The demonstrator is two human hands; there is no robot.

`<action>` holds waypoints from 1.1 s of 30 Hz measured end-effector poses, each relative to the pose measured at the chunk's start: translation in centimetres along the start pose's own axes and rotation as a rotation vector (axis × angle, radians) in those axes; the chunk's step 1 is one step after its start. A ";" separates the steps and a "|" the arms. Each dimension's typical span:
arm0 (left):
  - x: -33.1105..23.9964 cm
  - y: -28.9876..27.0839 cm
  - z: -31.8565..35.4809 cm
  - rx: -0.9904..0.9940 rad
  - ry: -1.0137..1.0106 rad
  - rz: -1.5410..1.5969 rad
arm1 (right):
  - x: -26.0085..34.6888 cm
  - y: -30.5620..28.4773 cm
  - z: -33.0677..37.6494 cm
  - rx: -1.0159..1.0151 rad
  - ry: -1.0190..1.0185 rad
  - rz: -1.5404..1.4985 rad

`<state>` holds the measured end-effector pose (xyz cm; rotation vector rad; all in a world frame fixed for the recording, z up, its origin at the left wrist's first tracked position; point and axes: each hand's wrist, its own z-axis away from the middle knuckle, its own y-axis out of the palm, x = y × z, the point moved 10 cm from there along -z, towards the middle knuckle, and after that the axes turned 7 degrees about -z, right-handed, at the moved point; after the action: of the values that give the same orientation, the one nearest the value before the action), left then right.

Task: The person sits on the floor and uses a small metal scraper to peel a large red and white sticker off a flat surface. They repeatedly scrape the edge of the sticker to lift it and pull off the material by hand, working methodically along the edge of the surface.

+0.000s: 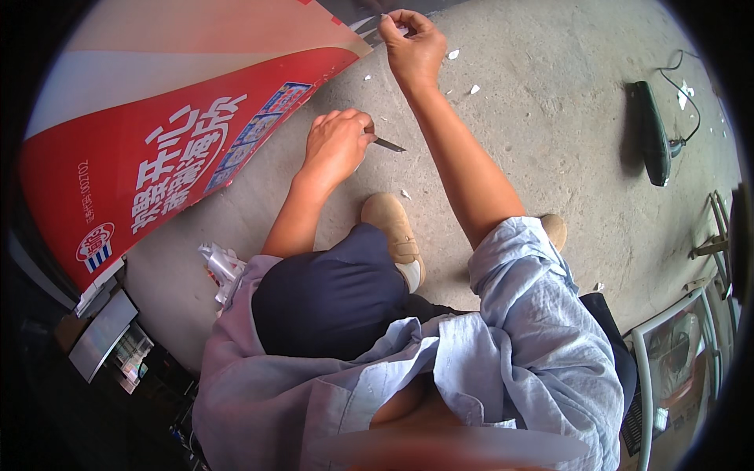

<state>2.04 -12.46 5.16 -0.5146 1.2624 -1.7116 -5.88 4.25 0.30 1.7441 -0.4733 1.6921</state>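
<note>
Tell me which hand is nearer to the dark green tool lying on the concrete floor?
The right hand. It is raised at the banner's edge, across bare floor from the dark green tool. The left hand, holding a small blade, is farther away.

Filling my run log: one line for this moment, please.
left hand: grips thin grey blade | right hand: pinches red-and-cream printed panel edge | concrete floor

A small knife [389, 144] with a thin dark blade points right, level above the concrete floor, gripped at its handle. A large red and cream printed board [157, 133] lies flat, its right corner pinched and slightly lifted.
</note>
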 end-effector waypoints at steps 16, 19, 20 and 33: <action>2.0 -0.8 0.0 -0.016 -0.069 0.008 | -5.5 -3.5 4.2 0.424 0.561 -0.264; 2.0 -0.9 0.1 -0.007 -0.069 0.008 | -5.7 -4.0 4.6 0.451 0.604 -0.179; 2.0 -1.1 0.1 -0.005 -0.069 0.007 | -5.6 -4.0 4.7 0.457 0.604 -0.151; 3.1 -4.9 0.8 -0.120 -0.122 0.018 | -7.4 -4.9 5.3 0.455 0.748 -0.215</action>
<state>-0.92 -15.29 9.31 -0.6664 1.2824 -1.5722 0.55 2.86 -7.63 1.2236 0.4469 2.2198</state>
